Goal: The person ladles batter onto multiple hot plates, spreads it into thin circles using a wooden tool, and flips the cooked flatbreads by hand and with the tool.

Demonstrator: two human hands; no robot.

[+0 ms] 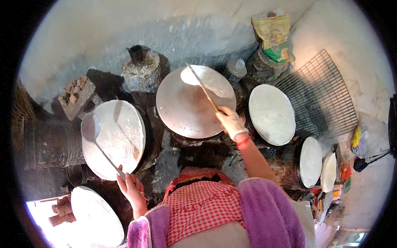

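Note:
My left hand (132, 191) is closed round the long thin handle of a ladle (90, 127), whose pale bowl is over the left edge of a white batter sheet (118, 140) on the left round griddle. In front of me, my right hand (231, 122) grips a thin flat wooden stick (202, 87). The stick slants across the middle griddle (178, 109), its tip at the far rim. White batter (215, 80) covers the far right part of that griddle, and the rest of its surface looks grey-brown.
To the right stands another white-topped griddle (272, 115), with a wire rack (318, 95) leaning behind it. More white rounds are at far right (311, 162) and lower left (97, 217). A soot-stained pillar (140, 68), a brick-like block (78, 99) and a yellow-green bag (273, 37) stand along the wall.

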